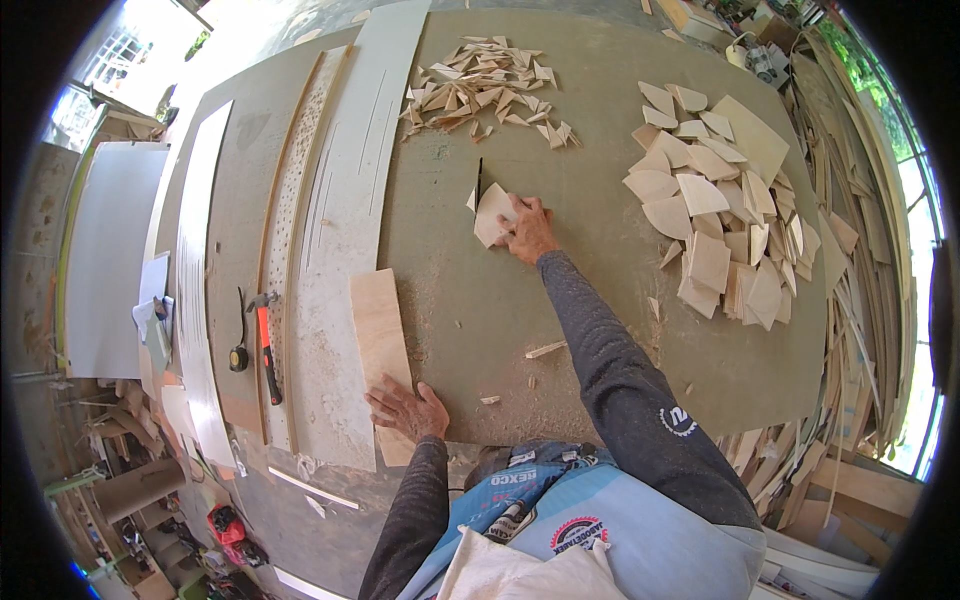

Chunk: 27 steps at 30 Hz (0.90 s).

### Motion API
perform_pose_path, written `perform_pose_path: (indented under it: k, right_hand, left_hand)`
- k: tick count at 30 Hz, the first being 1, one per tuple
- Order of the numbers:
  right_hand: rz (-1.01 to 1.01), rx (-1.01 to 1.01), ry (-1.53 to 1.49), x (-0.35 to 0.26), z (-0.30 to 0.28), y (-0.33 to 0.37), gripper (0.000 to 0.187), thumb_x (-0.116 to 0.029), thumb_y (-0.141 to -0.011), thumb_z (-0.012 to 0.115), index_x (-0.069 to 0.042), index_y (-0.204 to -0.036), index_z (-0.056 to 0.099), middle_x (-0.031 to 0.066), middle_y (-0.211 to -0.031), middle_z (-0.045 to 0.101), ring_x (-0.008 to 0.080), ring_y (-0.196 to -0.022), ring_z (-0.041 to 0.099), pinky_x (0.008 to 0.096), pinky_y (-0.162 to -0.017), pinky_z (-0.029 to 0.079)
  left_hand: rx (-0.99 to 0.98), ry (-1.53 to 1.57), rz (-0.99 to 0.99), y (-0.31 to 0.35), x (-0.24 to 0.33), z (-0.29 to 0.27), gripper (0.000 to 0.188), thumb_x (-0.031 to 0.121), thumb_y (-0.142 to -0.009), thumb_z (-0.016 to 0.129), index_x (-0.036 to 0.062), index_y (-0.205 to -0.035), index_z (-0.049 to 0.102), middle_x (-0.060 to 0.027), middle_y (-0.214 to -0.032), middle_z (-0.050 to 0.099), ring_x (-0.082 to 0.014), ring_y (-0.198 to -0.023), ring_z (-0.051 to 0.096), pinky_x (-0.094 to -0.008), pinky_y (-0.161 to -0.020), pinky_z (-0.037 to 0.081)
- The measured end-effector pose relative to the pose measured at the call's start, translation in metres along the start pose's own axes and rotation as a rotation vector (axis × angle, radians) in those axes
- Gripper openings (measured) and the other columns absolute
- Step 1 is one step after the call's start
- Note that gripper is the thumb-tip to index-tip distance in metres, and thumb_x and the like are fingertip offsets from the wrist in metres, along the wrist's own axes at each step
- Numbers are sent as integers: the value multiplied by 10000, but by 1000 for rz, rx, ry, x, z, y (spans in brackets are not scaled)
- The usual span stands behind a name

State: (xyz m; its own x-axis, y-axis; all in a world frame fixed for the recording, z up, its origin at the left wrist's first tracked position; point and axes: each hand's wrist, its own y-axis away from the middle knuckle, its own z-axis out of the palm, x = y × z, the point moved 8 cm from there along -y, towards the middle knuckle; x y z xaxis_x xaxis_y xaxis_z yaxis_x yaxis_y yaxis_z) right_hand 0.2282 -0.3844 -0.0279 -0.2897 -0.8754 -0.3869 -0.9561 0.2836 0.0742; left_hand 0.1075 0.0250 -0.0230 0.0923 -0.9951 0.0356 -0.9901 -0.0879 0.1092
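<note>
My right hand [530, 232] is stretched out over the middle of the worktable, its fingers closed on a small plywood piece [490, 216]. That piece lies against a thin dark upright strip or slot [480, 172] in the tabletop; which of the two I cannot tell. A little pale sliver [471, 201] shows at its left side. Nearer to me, my left hand [408, 405] rests with fingers spread on the lower part of a long plywood strip [378, 310], which lies across the edge of a white board [345, 200].
A heap of pointed offcuts [485, 85] lies at the far side. On the right is a large pile of curved-edged wood pieces [710, 200]. To the left are a hammer [266, 350], a tape measure [238, 357] and a long wooden rail [295, 200]. Sawdust dots the worktable [480, 330].
</note>
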Motion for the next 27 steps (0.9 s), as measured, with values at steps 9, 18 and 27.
perform_pose_path:
  k: [9, 18, 27]
  right_hand:
    - [26, 50, -27, -2, -3, 1, 451, -420, -783, 830, -189, -1168, 790, 128, -1544, 445, 309, -1311, 386, 491, -1114, 298]
    - [27, 99, -22, -1, -8, -2, 385, -370, -830, 799, -201, -1176, 788, 120, -1499, 474, 316, -1271, 413, 474, -1087, 326]
    - [34, 92, 20, 0, -6, -4, 387, -342, -845, 782, -206, -1207, 775, 102, -1471, 473, 319, -1269, 409, 476, -1087, 351]
  left_hand:
    - [14, -24, -12, 1, -2, 2, 834, 404, -988, 523, 87, -1632, 99, -297, -1645, 77, -452, -1552, 13, -691, -1186, 49]
    - [14, 21, 3, 1, 1, -2, 843, 388, -965, 552, 58, -1617, 132, -319, -1635, 72, -467, -1550, -11, -689, -1187, 23]
    - [11, 14, 0, 0, 1, 0, 847, 392, -967, 548, 62, -1620, 121, -324, -1635, 71, -464, -1551, -18, -690, -1186, 7]
